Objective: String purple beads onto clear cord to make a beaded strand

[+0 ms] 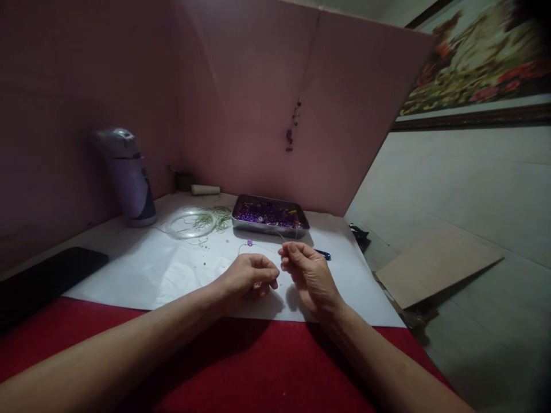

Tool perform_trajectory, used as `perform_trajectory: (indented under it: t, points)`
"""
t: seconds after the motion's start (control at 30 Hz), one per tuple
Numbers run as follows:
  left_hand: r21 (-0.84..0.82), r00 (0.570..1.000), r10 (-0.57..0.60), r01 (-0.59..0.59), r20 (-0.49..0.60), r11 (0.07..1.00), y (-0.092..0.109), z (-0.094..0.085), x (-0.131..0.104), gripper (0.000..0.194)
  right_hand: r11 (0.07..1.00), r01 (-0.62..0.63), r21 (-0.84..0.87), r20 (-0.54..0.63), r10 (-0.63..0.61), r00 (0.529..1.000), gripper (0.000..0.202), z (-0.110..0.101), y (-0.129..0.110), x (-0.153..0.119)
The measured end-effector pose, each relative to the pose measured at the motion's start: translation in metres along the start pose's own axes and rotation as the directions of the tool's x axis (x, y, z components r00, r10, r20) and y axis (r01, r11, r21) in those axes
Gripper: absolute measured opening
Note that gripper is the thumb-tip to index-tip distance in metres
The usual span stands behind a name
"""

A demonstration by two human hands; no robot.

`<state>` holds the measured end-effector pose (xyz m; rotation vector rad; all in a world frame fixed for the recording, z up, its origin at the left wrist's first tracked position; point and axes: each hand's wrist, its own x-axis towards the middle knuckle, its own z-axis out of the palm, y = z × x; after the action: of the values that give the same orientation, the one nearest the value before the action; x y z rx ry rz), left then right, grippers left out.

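My right hand [309, 275] is closed in a pinch on a thin pale thread [266, 248]. From those fingertips the thread runs left to a purple bead [249, 243] above the white paper, and a short end sticks up beyond the fingers. Close beside it, my left hand [253, 274] is closed with curled fingers, thumb and forefinger together. Whatever lies in that pinch is too small or hidden to name. Just beyond both hands stands a metal tray [269, 228] of small purple beads [264, 213]. Partly behind my right hand lies a dark blue slim object [324, 254].
White paper [172, 292] covers the red surface [241, 373]. A clear ring-shaped coil [176, 232], green threads [219, 218], a thread spool [205, 190] and a purple bottle [131, 183] stand left. A beaded strand [290, 137] hangs on the pink panel [249, 115]. A black object [55, 272] lies front left.
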<state>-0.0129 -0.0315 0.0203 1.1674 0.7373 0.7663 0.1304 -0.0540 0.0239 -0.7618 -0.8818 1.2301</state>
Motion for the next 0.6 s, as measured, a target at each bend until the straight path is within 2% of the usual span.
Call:
perform_trajectory:
  t: [0.13,0.3,0.6]
  points:
    - [0.034,0.998,-0.055,0.056,-0.043,0.998,0.001,0.001,0.0,0.018,0.998,0.051,0.02,-0.075,-0.049,0.996,0.016,-0.005,-0.002,0.006]
    - [0.037,0.994,-0.096,0.097,-0.046,0.995,0.004,0.001,-0.002,0.013,0.989,0.145,0.014,-0.129,-0.142,0.981,0.016,-0.014,-0.004,0.015]
    - [0.028,0.998,-0.052,0.053,-0.035,0.998,0.006,0.0,-0.004,0.014,0.986,0.167,-0.015,-0.173,-0.167,0.971,0.015,-0.016,-0.007,0.017]
